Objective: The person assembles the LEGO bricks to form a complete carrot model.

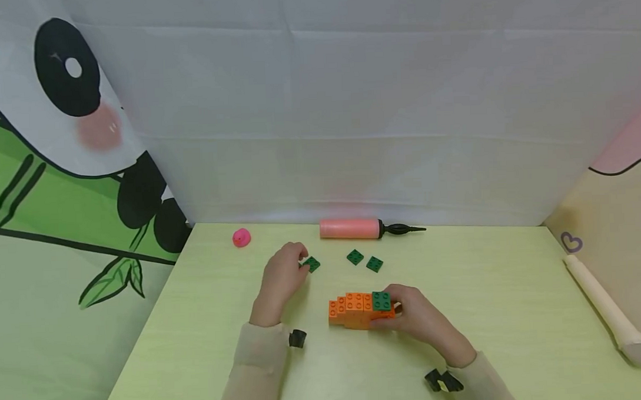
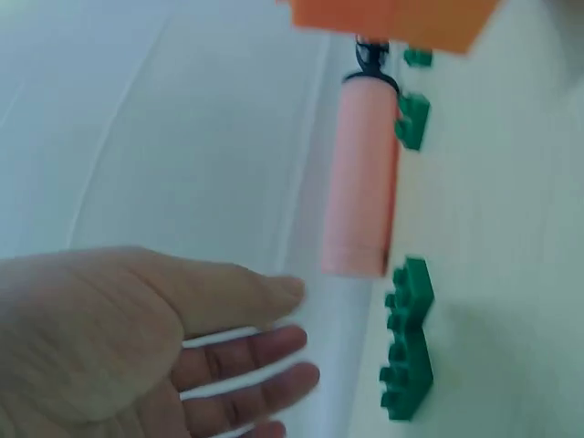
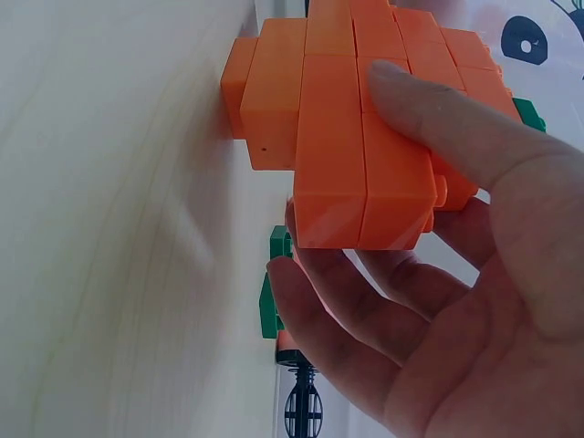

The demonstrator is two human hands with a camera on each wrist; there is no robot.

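My right hand (image 1: 417,314) grips an orange brick build (image 1: 358,307) by its right end. In the right wrist view the thumb lies across the orange bricks (image 3: 333,155) and the other fingers curl round the far side. A green brick (image 1: 381,301) sits on top of the build near that hand. My left hand (image 1: 286,272) reaches over the table beside a loose green brick (image 1: 313,264). In the left wrist view the left fingers (image 2: 246,392) are spread loosely from the thumb, with a gap between them and the green brick (image 2: 411,342).
Two more loose green bricks, one left (image 1: 355,257) and one right (image 1: 374,264), lie behind the build. A pink hand pump (image 1: 350,228) with a black nozzle lies at the back edge. A small pink toy (image 1: 242,237) stands at the back left. Cloth walls surround the table (image 1: 514,287).
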